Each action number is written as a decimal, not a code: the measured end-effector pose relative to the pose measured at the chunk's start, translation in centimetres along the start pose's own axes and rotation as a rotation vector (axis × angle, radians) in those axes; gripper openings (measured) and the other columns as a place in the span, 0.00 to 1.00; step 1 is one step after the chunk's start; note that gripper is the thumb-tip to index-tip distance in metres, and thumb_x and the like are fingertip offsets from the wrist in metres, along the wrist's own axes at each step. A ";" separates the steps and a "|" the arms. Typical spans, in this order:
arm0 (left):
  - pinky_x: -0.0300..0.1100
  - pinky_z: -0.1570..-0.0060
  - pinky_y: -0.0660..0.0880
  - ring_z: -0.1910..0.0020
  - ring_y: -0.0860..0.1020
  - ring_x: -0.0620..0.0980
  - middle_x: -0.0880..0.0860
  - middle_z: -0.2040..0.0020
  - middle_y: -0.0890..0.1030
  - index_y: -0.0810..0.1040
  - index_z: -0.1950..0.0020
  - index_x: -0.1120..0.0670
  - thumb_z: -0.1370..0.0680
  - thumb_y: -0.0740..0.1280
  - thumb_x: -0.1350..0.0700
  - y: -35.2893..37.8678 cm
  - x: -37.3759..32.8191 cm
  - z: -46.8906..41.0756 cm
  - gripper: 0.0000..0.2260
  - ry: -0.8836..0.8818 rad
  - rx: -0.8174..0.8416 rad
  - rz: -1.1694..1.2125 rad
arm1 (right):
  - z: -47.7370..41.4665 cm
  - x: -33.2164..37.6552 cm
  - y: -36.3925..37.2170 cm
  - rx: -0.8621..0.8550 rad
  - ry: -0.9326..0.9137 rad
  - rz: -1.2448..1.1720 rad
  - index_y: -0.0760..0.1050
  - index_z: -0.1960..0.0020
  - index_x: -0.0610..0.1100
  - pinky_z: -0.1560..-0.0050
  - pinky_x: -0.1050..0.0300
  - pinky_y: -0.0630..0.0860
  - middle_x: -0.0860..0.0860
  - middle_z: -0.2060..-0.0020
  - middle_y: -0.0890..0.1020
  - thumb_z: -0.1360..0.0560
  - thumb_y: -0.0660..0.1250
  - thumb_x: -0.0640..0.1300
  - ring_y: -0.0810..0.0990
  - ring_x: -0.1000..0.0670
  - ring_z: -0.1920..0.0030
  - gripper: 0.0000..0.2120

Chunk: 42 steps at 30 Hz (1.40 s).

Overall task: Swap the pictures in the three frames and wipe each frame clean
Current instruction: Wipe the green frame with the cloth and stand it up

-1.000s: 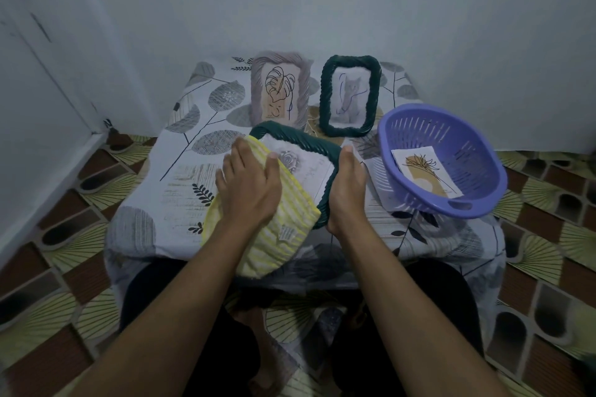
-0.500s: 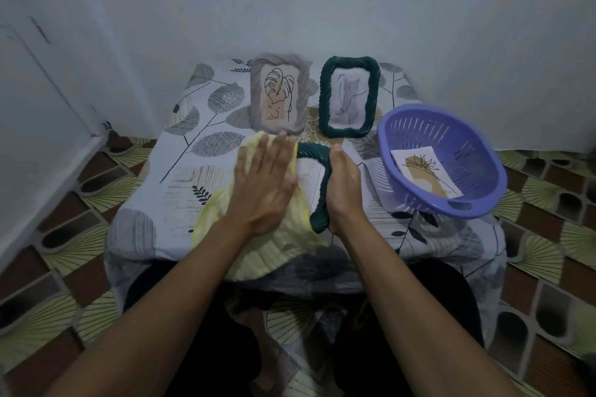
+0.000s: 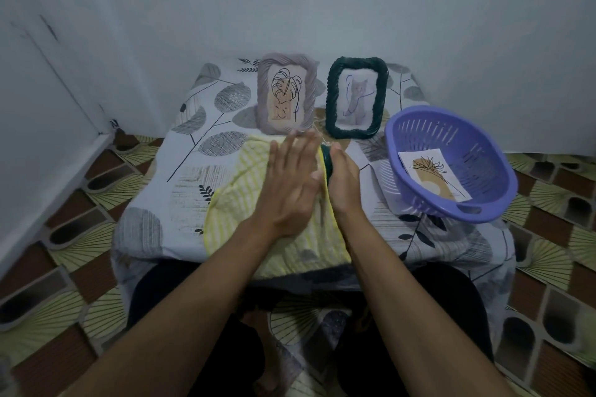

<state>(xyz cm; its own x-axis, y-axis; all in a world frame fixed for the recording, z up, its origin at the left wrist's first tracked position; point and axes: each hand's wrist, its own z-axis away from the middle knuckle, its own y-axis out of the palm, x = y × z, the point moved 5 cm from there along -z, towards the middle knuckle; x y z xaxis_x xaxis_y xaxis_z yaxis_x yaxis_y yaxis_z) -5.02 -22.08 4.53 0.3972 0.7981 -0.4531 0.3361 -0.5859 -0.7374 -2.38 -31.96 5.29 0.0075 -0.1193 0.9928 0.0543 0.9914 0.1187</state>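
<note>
Left hand (image 3: 292,184) lay flat, fingers straight, pressing the yellow cloth (image 3: 245,203) over the green frame (image 3: 326,156) at the table's (image 3: 193,151) front. Right hand (image 3: 343,180) gripped its right edge. Behind stood a grey frame (image 3: 265,97) and a darker frame (image 3: 332,97).

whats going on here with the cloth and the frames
A person is wiping a picture frame. The left hand presses a yellow striped cloth flat over a dark green frame lying on the table, while the right hand grips that frame's right edge. A grey frame and a second green frame stand at the back with pictures in them. A purple basket on the right holds one loose picture.
</note>
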 end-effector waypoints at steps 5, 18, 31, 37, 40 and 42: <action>0.54 0.22 0.41 0.19 0.47 0.50 0.47 0.19 0.53 0.50 0.19 0.42 0.17 0.37 0.42 -0.5 3.6 0.4 0.25 -0.040 0.042 -0.214 | 1.0 -0.6 0.2 -0.018 0.052 -0.080 0.76 0.35 0.37 0.32 0.47 0.72 0.44 0.41 0.82 0.18 0.58 0.55 0.79 0.46 0.38 0.24; 0.46 0.23 0.35 0.20 0.36 0.51 0.57 0.20 0.37 0.35 0.23 0.59 0.22 0.37 0.42 1.6 2.0 1.3 0.32 -0.172 0.165 0.035 | -0.3 -0.4 0.2 -0.072 0.062 -0.133 0.77 0.55 0.45 0.52 0.64 0.73 0.52 0.58 0.80 0.15 0.55 0.46 0.79 0.60 0.59 0.16; 0.59 0.24 0.37 0.21 0.36 0.56 0.47 0.21 0.33 0.32 0.22 0.40 0.17 0.39 0.40 -1.1 9.4 0.7 0.26 -0.396 0.135 -0.208 | -0.6 -1.4 -0.6 -0.101 0.159 -0.314 0.78 0.51 0.42 0.50 0.49 0.81 0.48 0.59 0.86 0.14 0.55 0.50 0.85 0.46 0.56 0.18; 0.57 0.23 0.37 0.20 0.37 0.55 0.57 0.18 0.40 0.37 0.19 0.56 0.21 0.39 0.41 -1.1 7.0 -0.9 0.34 -0.436 0.110 -0.123 | -0.3 -0.8 0.3 -0.092 0.150 -0.330 0.77 0.42 0.40 0.45 0.52 0.81 0.46 0.50 0.84 0.15 0.56 0.52 0.84 0.48 0.48 0.18; 0.53 0.23 0.36 0.21 0.36 0.49 0.57 0.19 0.40 0.39 0.19 0.58 0.23 0.37 0.40 -0.1 4.1 -0.4 0.35 -0.226 0.163 -0.133 | -0.9 -0.5 0.2 -0.100 0.133 -0.301 0.72 0.52 0.50 0.51 0.68 0.77 0.57 0.56 0.78 0.15 0.55 0.50 0.79 0.64 0.57 0.11; 0.50 0.22 0.40 0.20 0.40 0.48 0.55 0.18 0.45 0.44 0.19 0.56 0.20 0.41 0.43 0.4 2.4 0.4 0.32 -0.053 0.164 -0.097 | -1.1 -0.3 -0.1 -0.147 0.143 -0.274 0.73 0.49 0.49 0.41 0.58 0.78 0.53 0.50 0.80 0.15 0.56 0.51 0.81 0.57 0.47 0.10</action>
<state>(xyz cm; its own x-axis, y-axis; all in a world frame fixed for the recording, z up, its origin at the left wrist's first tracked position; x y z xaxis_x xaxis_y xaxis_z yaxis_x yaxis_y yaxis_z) -4.25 -20.38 2.96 0.3227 0.8584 -0.3988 0.2249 -0.4788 -0.8486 -1.27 -32.08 4.97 0.1122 -0.3969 0.9110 0.2168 0.9045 0.3673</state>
